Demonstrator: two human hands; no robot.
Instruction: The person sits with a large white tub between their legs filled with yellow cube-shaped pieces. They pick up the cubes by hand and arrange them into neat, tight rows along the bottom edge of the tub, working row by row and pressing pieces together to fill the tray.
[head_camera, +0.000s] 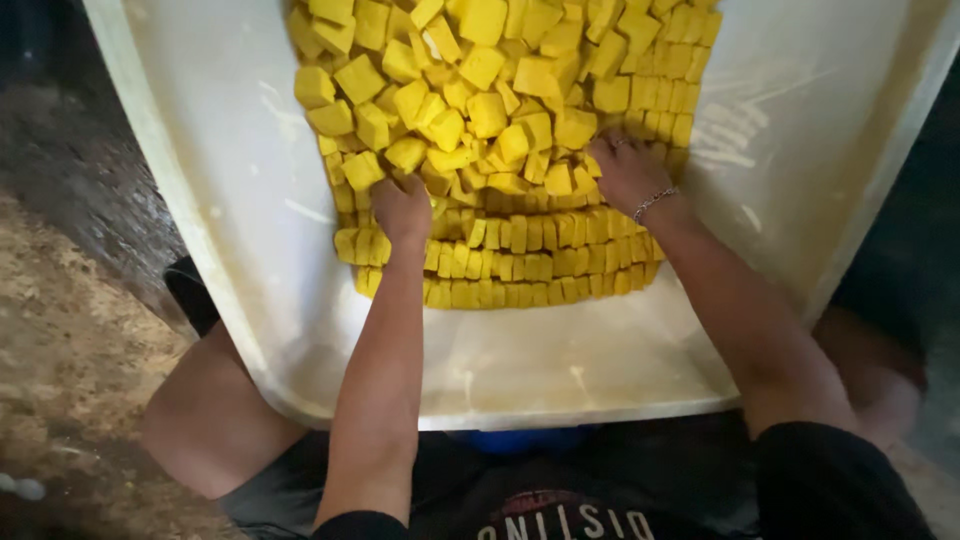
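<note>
A large white tub (240, 230) holds many yellow cubes (500, 110). Near me, several neat rows of cubes (540, 265) stand on edge; farther away they lie in a loose heap. My left hand (400, 208) rests with fingers curled into the cubes at the left end of the rows. My right hand (628, 172), with a thin bracelet on its wrist, presses its fingers into the cubes at the right end of the heap. Whether either hand grips a cube is hidden by the fingers.
The tub's near rim (560, 412) sits over my lap. My knee (200, 420) shows at the lower left. Rough brown ground (70, 330) lies to the left. The tub's bare white floor (560, 350) shows between the rows and the rim.
</note>
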